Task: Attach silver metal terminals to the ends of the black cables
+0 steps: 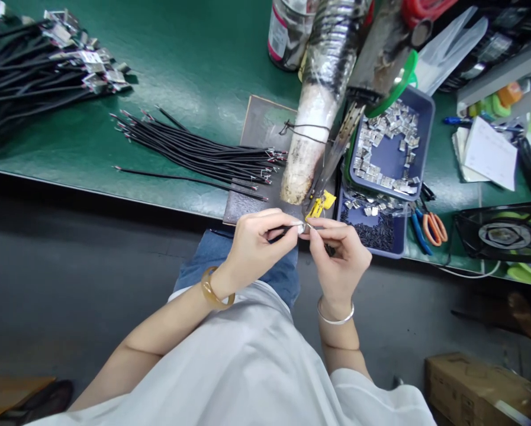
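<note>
My left hand [265,239] is closed in a pinch on a short black cable [287,226], whose end points right. Facing it, my right hand [340,248] pinches a small metal piece [308,226] at the cable's end; its exact kind is too small to make out. Both sets of fingertips nearly meet just in front of the bench edge. Behind them lies a row of cut black cables [194,148] with stripped ends, partly on a dark board [238,204]. A yellow piece [322,204] sits just beyond my fingertips, below a metal tool on a stand.
A white-tipped flexible duct [303,136] hangs over the board. To the right are a blue bin [425,127] of metal connector shells, a lower bin [398,242] of small black parts, pliers [434,228] and a fan [498,234]. Finished-looking cables [47,65] lie bundled far left.
</note>
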